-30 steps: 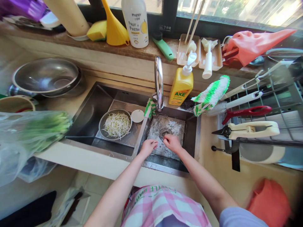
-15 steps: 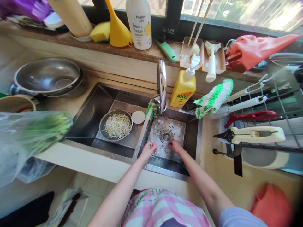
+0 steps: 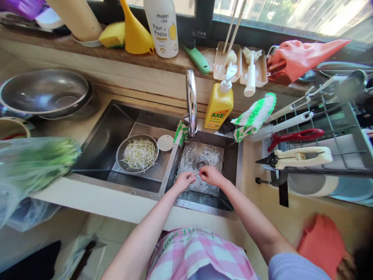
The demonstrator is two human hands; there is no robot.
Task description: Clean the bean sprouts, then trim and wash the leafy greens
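Note:
Both hands are over the right sink basin (image 3: 215, 194). My left hand (image 3: 185, 181) is closed round a few thin pale bean sprouts (image 3: 193, 175), whose ends show at its fingertips. Close beside it, my right hand (image 3: 210, 175) is pinched with its fingertips near those sprouts; whatever it grips is too small to name. Loose strands and dark specks lie around the drain below. In the left basin, a round metal bowl (image 3: 119, 157) holds a heap of bean sprouts (image 3: 140, 154), next to a white round disc (image 3: 166, 143).
The faucet (image 3: 191, 101) rises behind the basins beside a green-and-white cloth (image 3: 181, 133). A yellow soap bottle (image 3: 218, 107) stands behind the right basin. Bagged greens (image 3: 43, 157) and metal bowls (image 3: 43, 91) are at left; a wire rack with scissors (image 3: 303, 157) is at right.
My hands have come closer together, the right one moving left toward the sprouts at my left fingertips. The whole view has shifted slightly.

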